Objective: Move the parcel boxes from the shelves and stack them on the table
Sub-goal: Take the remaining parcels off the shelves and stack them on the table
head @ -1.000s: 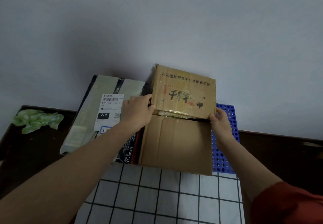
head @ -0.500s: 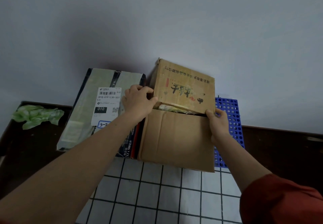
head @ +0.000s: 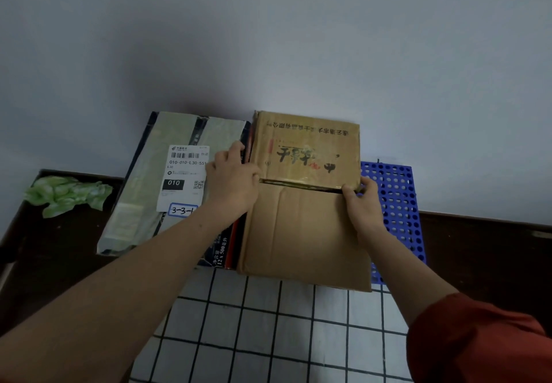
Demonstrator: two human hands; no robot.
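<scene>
The brown cardboard box [head: 304, 233] lies in the middle of the dark table [head: 478, 248], with its far side close to the wall [head: 298, 39] at 12 o'clock. Its near edge comes over the checked cloth [head: 268, 323] at 6 o'clock. The left hand [head: 231, 184] grips its left edge where the two top flaps meet, with the fingers curled down into the narrow gap beside the labelled parcel [head: 134, 203]. The right hand [head: 366, 206] holds the opposite edge at the same seam, thumb on top and fingers bent round the side. I think the hands take the box there because the printed flap is not sealed flat, so this grip keeps it closed and guides both sides evenly.

The labelled parcel stands just beside the box at 9 o'clock, almost touching, probably to keep a tidy row against the wall. A blue perforated panel [head: 397, 197] shows from under the box at 3 o'clock. A crumpled green plastic bag [head: 65, 194] lies well apart, further at 9 o'clock. The box seems to rest on the table, so the placing looks nearly finished. I cannot tell whether it is fully released of weight.
</scene>
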